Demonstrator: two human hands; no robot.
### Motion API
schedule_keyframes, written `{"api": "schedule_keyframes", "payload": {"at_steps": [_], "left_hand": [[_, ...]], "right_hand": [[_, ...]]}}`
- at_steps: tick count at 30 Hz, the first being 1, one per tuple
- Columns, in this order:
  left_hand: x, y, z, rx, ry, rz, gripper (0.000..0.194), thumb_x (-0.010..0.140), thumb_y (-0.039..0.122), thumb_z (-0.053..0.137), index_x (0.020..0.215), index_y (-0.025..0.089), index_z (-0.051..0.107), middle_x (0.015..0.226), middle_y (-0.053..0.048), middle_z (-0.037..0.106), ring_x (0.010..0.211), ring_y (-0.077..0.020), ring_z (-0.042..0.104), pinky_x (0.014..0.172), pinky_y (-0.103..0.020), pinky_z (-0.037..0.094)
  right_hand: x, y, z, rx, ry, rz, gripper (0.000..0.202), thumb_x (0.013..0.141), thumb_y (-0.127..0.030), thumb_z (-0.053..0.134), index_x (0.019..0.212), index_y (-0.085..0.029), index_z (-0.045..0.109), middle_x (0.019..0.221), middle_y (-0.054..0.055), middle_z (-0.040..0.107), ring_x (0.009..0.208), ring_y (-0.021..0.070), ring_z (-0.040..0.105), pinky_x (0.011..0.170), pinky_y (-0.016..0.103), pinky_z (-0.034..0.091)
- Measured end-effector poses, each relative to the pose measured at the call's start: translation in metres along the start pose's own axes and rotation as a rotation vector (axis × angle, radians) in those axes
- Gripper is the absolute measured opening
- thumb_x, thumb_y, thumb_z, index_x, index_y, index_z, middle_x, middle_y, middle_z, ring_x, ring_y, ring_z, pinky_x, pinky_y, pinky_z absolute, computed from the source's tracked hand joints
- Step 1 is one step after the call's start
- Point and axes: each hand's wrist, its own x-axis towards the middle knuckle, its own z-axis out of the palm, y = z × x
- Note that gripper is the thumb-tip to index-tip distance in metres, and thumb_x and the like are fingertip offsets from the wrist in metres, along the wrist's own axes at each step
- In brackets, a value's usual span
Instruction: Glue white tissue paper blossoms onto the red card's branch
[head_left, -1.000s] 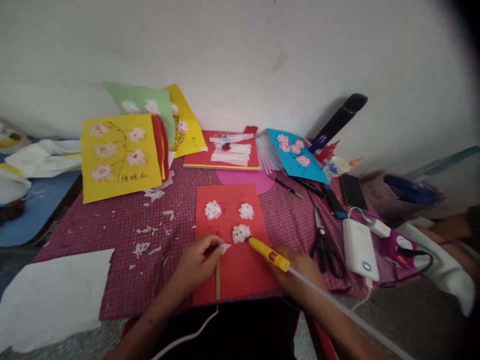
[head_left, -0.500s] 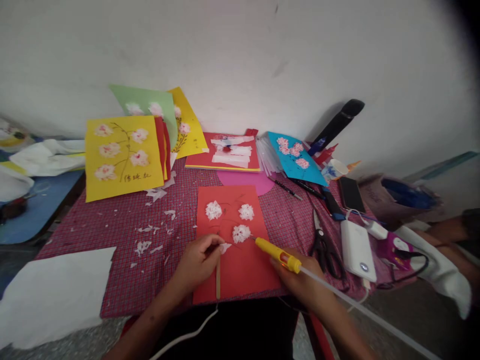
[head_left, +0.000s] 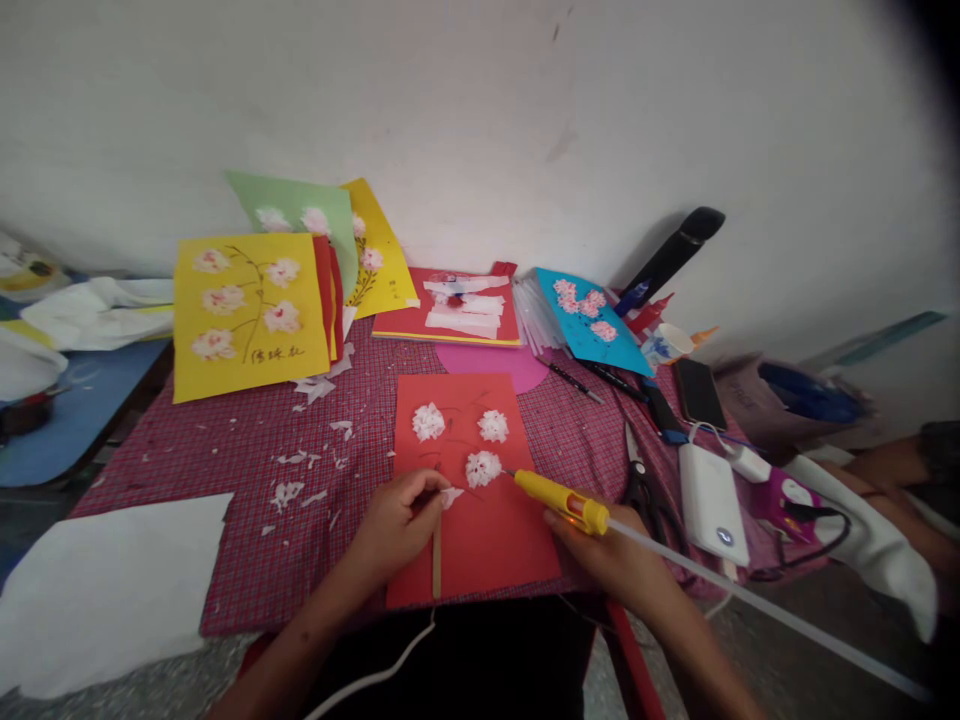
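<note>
Two hands: both occupied, low over the red sheet (head_left: 480, 550)
Left hand (head_left: 405, 525): fingertips pinched on a small white paper piece (head_left: 451, 497), above the left half of the sheet
Wooden stick (head_left: 436, 570): upright in view on the sheet, top by the left fingers; can't tell if gripped too
Right hand (head_left: 611, 550): wrapped round yellow glue gun (head_left: 559, 498), long translucent rod (head_left: 750, 597) out the back, nozzle just beside the nearest bloom; can't tell if touching
Red sheet: flat on the table (head_left: 247, 450), in front of the person, between the hands
Blooms: three white ruffled ones on, one near the middle (head_left: 482, 468), one upper right (head_left: 493, 426), one upper left (head_left: 428, 421)
Unfilled: dark stem lines by the left fingers, no full bloom there; no lettering seen on the sheet; looks part-finished
White sheet (head_left: 112, 570): near left
Scissors (head_left: 646, 490): right of the sheet, beside white power bank (head_left: 712, 505)
Paper scraps (head_left: 287, 495): loose, left of the sheet
Yellow card (head_left: 247, 300): far left, propped, five blooms plus stems and writing, looks complete
Blue card (head_left: 589, 325): far right, pink-white blooms on
Paper stack (head_left: 390, 325): far middle, white strips (head_left: 465, 318) on top
</note>
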Motion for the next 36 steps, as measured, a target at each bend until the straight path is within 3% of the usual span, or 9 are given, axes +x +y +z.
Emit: {"api": "schedule_keyframes", "payload": {"at_steps": [10, 14, 19, 22, 25, 29, 36], "left_hand": [[-0.002, 0.001, -0.001, -0.011, -0.008, 0.013, 0.014, 0.094, 0.027, 0.056, 0.094, 0.022, 0.068, 0.090, -0.001, 0.073, 0.083, -0.0178, 0.067, 0.077, -0.029, 0.048], [-0.001, 0.002, -0.002, -0.019, -0.017, -0.002, 0.014, 0.095, 0.030, 0.056, 0.094, 0.022, 0.068, 0.089, -0.001, 0.072, 0.083, -0.0183, 0.067, 0.077, -0.030, 0.048], [-0.001, 0.000, -0.001, -0.030, -0.022, -0.002, 0.015, 0.096, 0.030, 0.055, 0.093, 0.022, 0.067, 0.089, -0.001, 0.072, 0.083, -0.0187, 0.067, 0.077, -0.030, 0.048], [-0.001, -0.001, 0.000, -0.032, -0.025, -0.007, 0.015, 0.096, 0.030, 0.055, 0.094, 0.022, 0.067, 0.089, -0.001, 0.073, 0.084, -0.0189, 0.068, 0.077, -0.030, 0.048], [-0.001, -0.001, 0.000, -0.040, -0.027, -0.004, 0.015, 0.096, 0.031, 0.056, 0.094, 0.022, 0.067, 0.090, -0.001, 0.073, 0.084, -0.0189, 0.068, 0.078, -0.030, 0.048], [-0.001, 0.000, 0.000, -0.038, -0.027, -0.002, 0.016, 0.096, 0.032, 0.055, 0.093, 0.021, 0.067, 0.088, -0.002, 0.072, 0.083, -0.0190, 0.067, 0.077, -0.030, 0.048], [-0.002, 0.000, -0.001, -0.031, -0.022, 0.005, 0.017, 0.096, 0.031, 0.055, 0.093, 0.021, 0.068, 0.088, -0.002, 0.072, 0.083, -0.0198, 0.067, 0.077, -0.030, 0.048]], "right_hand": [[0.005, 0.008, -0.007, -0.027, 0.006, 0.060, 0.033, 0.094, -0.048, 0.059, 0.095, -0.019, 0.073, 0.080, 0.007, 0.075, 0.067, 0.0223, 0.069, 0.060, 0.031, 0.052], [0.009, 0.011, -0.003, 0.103, 0.003, 0.106, 0.033, 0.093, -0.049, 0.060, 0.101, -0.020, 0.074, 0.087, 0.008, 0.077, 0.073, 0.0237, 0.071, 0.064, 0.032, 0.054], [0.017, 0.021, -0.004, 0.201, -0.033, 0.277, 0.038, 0.090, -0.057, 0.061, 0.082, -0.020, 0.067, 0.052, -0.001, 0.060, 0.047, 0.0163, 0.055, 0.044, 0.026, 0.040], [0.020, 0.026, -0.006, 0.247, -0.050, 0.280, 0.045, 0.090, -0.061, 0.060, 0.073, -0.019, 0.061, 0.048, -0.002, 0.056, 0.045, 0.0131, 0.050, 0.045, 0.025, 0.036], [0.023, 0.026, -0.007, 0.372, -0.091, 0.287, 0.050, 0.088, -0.065, 0.061, 0.068, -0.019, 0.056, 0.049, -0.002, 0.056, 0.044, 0.0116, 0.049, 0.045, 0.024, 0.036], [0.026, 0.023, -0.011, 0.537, -0.097, 0.336, 0.049, 0.083, -0.066, 0.067, 0.079, -0.017, 0.060, 0.058, -0.002, 0.060, 0.048, 0.0118, 0.054, 0.047, 0.024, 0.041], [0.040, 0.029, -0.020, 0.594, -0.237, 0.385, 0.051, 0.085, -0.067, 0.062, 0.083, -0.016, 0.061, 0.072, 0.003, 0.065, 0.057, 0.0141, 0.060, 0.052, 0.026, 0.049]]}}
